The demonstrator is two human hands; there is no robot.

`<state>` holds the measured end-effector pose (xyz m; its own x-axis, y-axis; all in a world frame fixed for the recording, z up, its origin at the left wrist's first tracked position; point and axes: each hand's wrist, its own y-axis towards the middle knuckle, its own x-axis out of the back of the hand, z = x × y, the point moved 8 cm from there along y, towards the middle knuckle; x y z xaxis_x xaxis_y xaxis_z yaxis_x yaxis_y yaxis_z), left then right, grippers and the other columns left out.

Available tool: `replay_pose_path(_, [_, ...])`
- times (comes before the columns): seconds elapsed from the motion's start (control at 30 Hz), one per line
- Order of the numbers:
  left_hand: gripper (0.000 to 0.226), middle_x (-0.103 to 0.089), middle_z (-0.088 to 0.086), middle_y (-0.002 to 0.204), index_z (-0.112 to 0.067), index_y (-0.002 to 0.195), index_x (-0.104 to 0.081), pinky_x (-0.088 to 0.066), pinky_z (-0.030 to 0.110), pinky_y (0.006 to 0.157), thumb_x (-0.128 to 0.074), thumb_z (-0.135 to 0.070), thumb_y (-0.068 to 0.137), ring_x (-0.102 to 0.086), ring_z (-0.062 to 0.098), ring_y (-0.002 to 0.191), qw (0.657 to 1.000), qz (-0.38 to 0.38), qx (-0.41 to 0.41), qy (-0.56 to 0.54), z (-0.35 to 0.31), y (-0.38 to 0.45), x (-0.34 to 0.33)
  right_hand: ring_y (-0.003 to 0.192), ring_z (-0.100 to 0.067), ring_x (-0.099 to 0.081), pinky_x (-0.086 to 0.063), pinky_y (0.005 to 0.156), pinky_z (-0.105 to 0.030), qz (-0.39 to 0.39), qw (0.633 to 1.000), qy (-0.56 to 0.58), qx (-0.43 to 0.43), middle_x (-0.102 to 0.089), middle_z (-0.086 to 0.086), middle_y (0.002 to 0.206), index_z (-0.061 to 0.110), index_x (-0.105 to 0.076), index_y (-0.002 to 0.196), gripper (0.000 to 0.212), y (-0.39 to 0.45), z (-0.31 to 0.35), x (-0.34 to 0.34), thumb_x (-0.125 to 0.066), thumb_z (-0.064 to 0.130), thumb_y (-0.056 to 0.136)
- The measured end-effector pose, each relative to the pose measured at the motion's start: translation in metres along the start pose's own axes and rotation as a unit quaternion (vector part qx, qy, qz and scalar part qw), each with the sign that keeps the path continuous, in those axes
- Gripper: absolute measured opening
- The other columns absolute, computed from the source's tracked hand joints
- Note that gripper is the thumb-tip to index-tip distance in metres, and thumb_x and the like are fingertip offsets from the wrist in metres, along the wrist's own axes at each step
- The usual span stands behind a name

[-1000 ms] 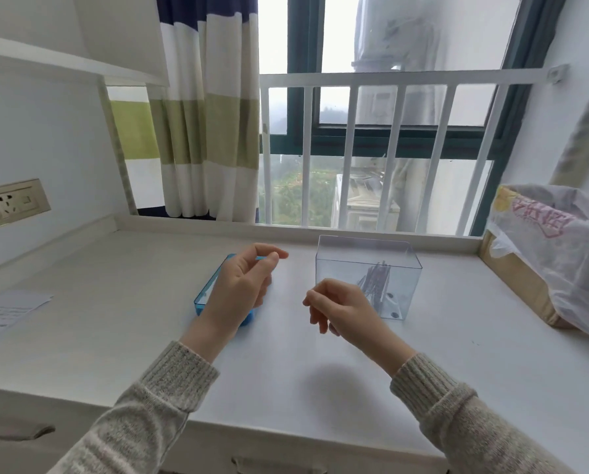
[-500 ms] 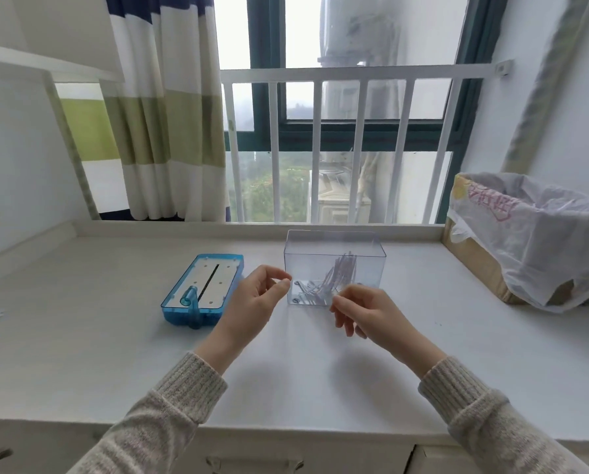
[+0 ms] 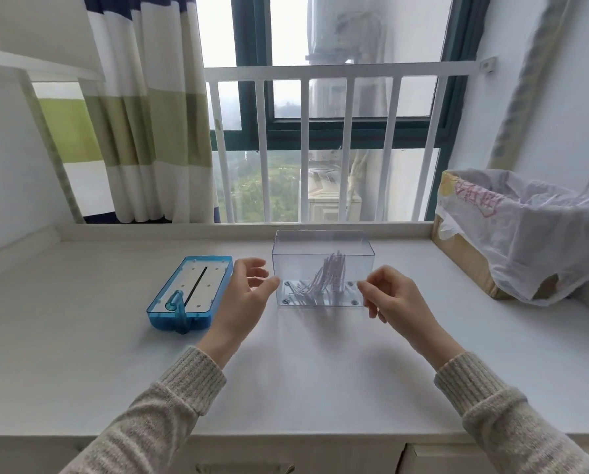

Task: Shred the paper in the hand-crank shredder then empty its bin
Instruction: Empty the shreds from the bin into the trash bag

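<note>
The clear plastic shredder bin [image 3: 322, 248] stands open-topped on the white desk [image 3: 286, 371], with a heap of white paper strips [image 3: 320, 282] inside. The blue shredder top [image 3: 192, 290], with its crank handle, lies flat on the desk to the bin's left. My left hand [image 3: 243, 299] is at the bin's left front corner, fingers spread, thumb near the wall. My right hand [image 3: 394, 302] is at the bin's right front corner, fingers curled and apart. Neither hand clearly grips the bin.
A cardboard box lined with a white plastic bag [image 3: 526, 234] sits at the desk's right end against the wall. A white window rail [image 3: 320, 148] and a striped curtain [image 3: 142, 131] stand behind the desk. Drawers run below the front edge.
The view has swung right and down, bringing the bin to the centre. Both hands have moved forward and apart to either side of the bin, and the left hand has opened.
</note>
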<state>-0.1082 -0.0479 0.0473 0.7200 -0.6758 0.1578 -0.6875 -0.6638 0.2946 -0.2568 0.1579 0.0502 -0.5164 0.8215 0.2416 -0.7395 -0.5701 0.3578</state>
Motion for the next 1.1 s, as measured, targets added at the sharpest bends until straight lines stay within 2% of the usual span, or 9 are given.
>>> replay_pose_path(0.13, [0.047,-0.053,-0.003,0.122,-0.020,0.130,-0.043,-0.042,0.018,0.081,-0.066,-0.022,0.089,-0.053,0.006,0.108,1.000,0.005,0.002,0.020,0.007,0.007,-0.003,0.054,-0.016,-0.044,-0.039,0.052,-0.027,-0.052,0.998,-0.032,-0.016,-0.049,-0.008,0.066,0.008,-0.047,0.081,0.027,0.004,-0.014,0.017,-0.070,0.021,0.083])
replay_pose_path(0.23, [0.063,-0.046,-0.002,0.133,-0.020,0.139,-0.036,-0.040,0.025,0.090,-0.070,-0.025,0.087,-0.049,0.011,0.116,0.998,0.038,0.007,0.041,0.013,0.014,-0.008,0.068,-0.017,-0.048,-0.041,0.060,-0.027,-0.065,0.996,-0.046,-0.035,-0.051,-0.006,0.084,0.015,-0.047,0.095,0.036,0.008,-0.024,0.023,-0.075,0.029,0.078])
replay_pose_path(0.33, [0.078,-0.037,-0.002,0.145,-0.022,0.147,-0.026,-0.038,0.031,0.097,-0.072,-0.029,0.085,-0.040,0.012,0.128,0.995,0.079,0.016,0.055,0.019,0.021,-0.014,0.093,-0.012,-0.054,-0.042,0.068,-0.019,-0.046,0.994,-0.079,-0.058,-0.050,-0.002,0.112,0.023,-0.039,0.126,0.069,0.014,-0.033,0.024,-0.076,0.045,0.072])
replay_pose_path(0.4, [0.086,-0.029,-0.002,0.152,-0.022,0.151,-0.019,-0.035,0.035,0.106,-0.073,-0.031,0.085,-0.034,0.013,0.135,0.992,0.105,0.024,0.058,0.023,0.025,-0.020,0.111,-0.013,-0.049,-0.042,0.079,-0.022,-0.019,0.993,-0.090,-0.071,-0.043,-0.001,0.129,0.025,-0.026,0.140,0.093,0.018,-0.039,0.021,-0.075,0.053,0.067])
replay_pose_path(0.5, [0.092,-0.021,0.000,0.158,-0.020,0.154,-0.014,-0.029,0.037,0.114,-0.073,-0.032,0.085,-0.028,0.015,0.140,0.989,0.129,0.034,0.058,0.029,0.032,-0.026,0.132,-0.016,-0.034,-0.038,0.103,-0.036,0.031,0.991,-0.092,-0.090,-0.030,-0.004,0.148,0.027,-0.011,0.149,0.116,0.024,-0.048,0.015,-0.074,0.063,0.058])
replay_pose_path(0.6, [0.096,-0.018,0.000,0.160,-0.021,0.154,-0.011,-0.028,0.038,0.114,-0.074,-0.034,0.083,-0.025,0.015,0.143,0.988,0.141,0.046,0.045,0.037,0.037,-0.029,0.140,-0.016,-0.024,-0.029,0.113,-0.042,0.068,0.989,-0.074,-0.105,-0.021,-0.006,0.155,0.032,-0.004,0.150,0.130,0.027,-0.055,0.009,-0.076,0.071,0.048])
replay_pose_path(0.87, [0.126,-0.013,-0.003,0.162,-0.027,0.154,-0.002,-0.024,0.034,0.116,-0.079,-0.058,0.060,-0.018,0.012,0.145,0.977,0.197,0.062,0.054,0.051,0.043,-0.041,0.144,-0.017,-0.018,-0.026,0.111,-0.034,0.119,0.985,-0.030,-0.118,-0.014,-0.008,0.158,0.031,0.005,0.149,0.131,0.039,-0.062,-0.005,-0.080,0.060,0.054])
replay_pose_path(1.0, [0.136,-0.009,-0.007,0.162,-0.027,0.154,0.007,-0.019,0.027,0.114,-0.080,-0.063,0.057,-0.016,0.001,0.139,0.973,0.216,0.066,0.042,0.055,0.046,-0.050,0.144,-0.015,-0.017,-0.025,0.114,-0.039,0.131,0.984,-0.020,-0.116,-0.014,-0.004,0.159,0.031,0.006,0.149,0.131,0.042,-0.060,-0.010,-0.081,0.059,0.055])
replay_pose_path(1.1, [0.141,-0.002,-0.007,0.163,-0.029,0.153,0.013,-0.015,0.030,0.118,-0.080,-0.069,0.056,-0.011,0.004,0.144,0.972,0.222,0.065,0.048,0.059,0.048,-0.053,0.143,-0.014,-0.020,-0.026,0.115,-0.042,0.143,0.984,-0.019,-0.108,-0.016,-0.005,0.158,0.029,0.002,0.150,0.123,0.043,-0.059,-0.015,-0.080,0.053,0.062])
